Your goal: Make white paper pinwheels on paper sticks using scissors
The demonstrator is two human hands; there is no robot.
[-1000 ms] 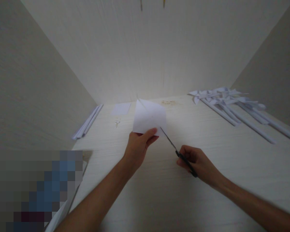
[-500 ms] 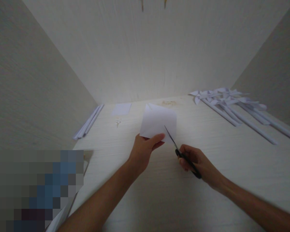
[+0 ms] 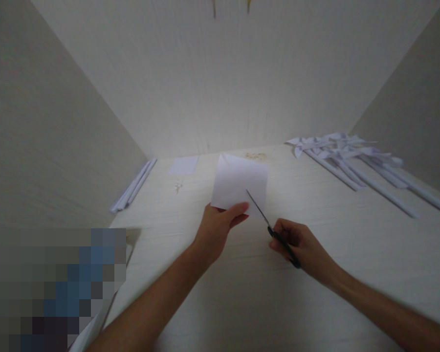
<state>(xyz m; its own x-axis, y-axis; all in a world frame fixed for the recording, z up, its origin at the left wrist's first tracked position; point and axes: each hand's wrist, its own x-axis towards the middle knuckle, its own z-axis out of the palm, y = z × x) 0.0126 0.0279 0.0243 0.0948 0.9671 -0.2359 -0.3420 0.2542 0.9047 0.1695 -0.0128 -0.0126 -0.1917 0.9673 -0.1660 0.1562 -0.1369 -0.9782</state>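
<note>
In the middle of the head view, my left hand [image 3: 220, 227] pinches a white sheet of paper [image 3: 238, 178] by its lower edge, thumb on top and fingers beneath. A corner of the sheet shows a crease at its upper left. My right hand [image 3: 297, 242] grips a pair of black-handled scissors [image 3: 284, 247]. Their thin blades point up and left across the lower right part of the paper, close to my left thumb. Whether both blades lie over the paper or one is under it, I cannot tell.
Several white paper pinwheels on rolled sticks [image 3: 337, 151] lie at the back right. Rolled paper sticks [image 3: 134, 186] rest along the left wall. A square paper [image 3: 184, 165] and a small pale tangle [image 3: 178, 186] lie at the back left. A pixelated patch covers the lower left.
The scissors have shifted slightly left and their tip sits a little further over the paper. My right fingers have closed in somewhat on the handles. My left hand has hardly moved.
</note>
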